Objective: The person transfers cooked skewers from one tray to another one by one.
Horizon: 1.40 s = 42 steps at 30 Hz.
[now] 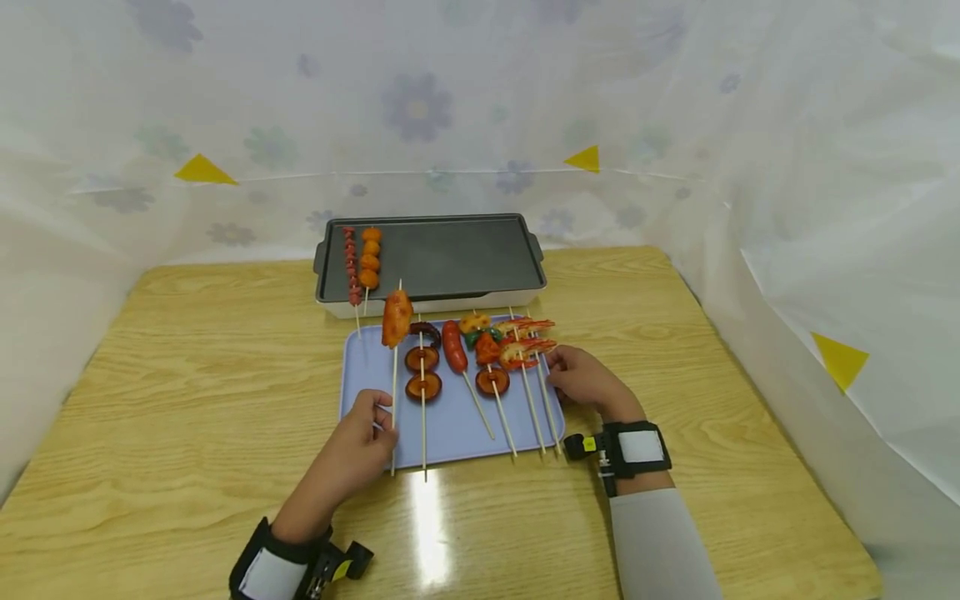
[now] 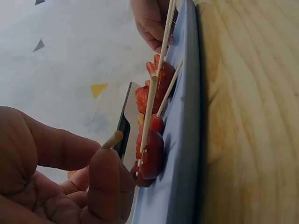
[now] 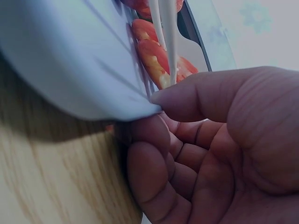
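Note:
My left hand pinches the wooden stick of a skewer with an orange-brown piece like a chicken wing. In the left wrist view the stick's end pokes out between thumb and finger, apart from the tray. A pale blue tray lies on the table, and my right hand grips its right rim; in the right wrist view the thumb is on top and fingers are below. On the tray lie mushroom skewers, a sausage skewer, a mixed skewer and shrimp skewers.
Behind the tray stands a dark flat grill pan with a pale base. At its left end lie a thin red skewer and a skewer of orange balls, their sticks jutting over the front edge. A flowered sheet hangs behind the wooden table.

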Tool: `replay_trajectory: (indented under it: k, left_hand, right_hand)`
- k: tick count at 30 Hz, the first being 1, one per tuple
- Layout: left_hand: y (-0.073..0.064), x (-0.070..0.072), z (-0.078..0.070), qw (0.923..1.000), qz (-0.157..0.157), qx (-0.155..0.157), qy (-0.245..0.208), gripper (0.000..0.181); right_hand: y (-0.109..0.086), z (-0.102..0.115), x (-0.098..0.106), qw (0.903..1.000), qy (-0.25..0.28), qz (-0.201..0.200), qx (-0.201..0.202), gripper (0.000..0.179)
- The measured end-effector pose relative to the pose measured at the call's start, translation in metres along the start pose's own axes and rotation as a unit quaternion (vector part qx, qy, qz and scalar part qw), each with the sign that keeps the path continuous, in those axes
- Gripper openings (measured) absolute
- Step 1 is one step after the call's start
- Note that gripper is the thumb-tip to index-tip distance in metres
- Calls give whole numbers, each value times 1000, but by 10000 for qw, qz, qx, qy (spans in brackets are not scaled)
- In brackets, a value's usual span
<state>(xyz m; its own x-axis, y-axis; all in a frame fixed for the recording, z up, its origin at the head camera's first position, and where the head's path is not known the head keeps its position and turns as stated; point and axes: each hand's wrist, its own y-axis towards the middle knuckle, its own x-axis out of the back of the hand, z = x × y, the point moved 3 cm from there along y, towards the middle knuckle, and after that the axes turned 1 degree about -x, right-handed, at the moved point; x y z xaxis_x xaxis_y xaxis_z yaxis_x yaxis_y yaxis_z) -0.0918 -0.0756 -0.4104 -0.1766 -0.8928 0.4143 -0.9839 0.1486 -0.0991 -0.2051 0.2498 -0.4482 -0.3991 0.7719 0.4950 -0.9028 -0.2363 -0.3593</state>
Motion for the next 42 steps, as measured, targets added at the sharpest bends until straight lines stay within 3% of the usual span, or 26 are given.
replay_trajectory:
  k: [7,17,24,42]
  left_hand:
    - [-5,1,6,9992,75,247,310,31]
    - [-2,3,14,9968,146,312,721,32]
    - [-1,3,19,9945,181,609,836,34]
    - [3,3,20,9901,310,478,1280,32]
  right_hand:
    - [-1,0,1,10000,-33,-25,31,18]
    - [1,-2,0,10000,-53,-37,11,17]
    - [1,-3,1,10000,-24,-36,4,16]
    - [-1,2,0,10000,-2,-61,-24,14]
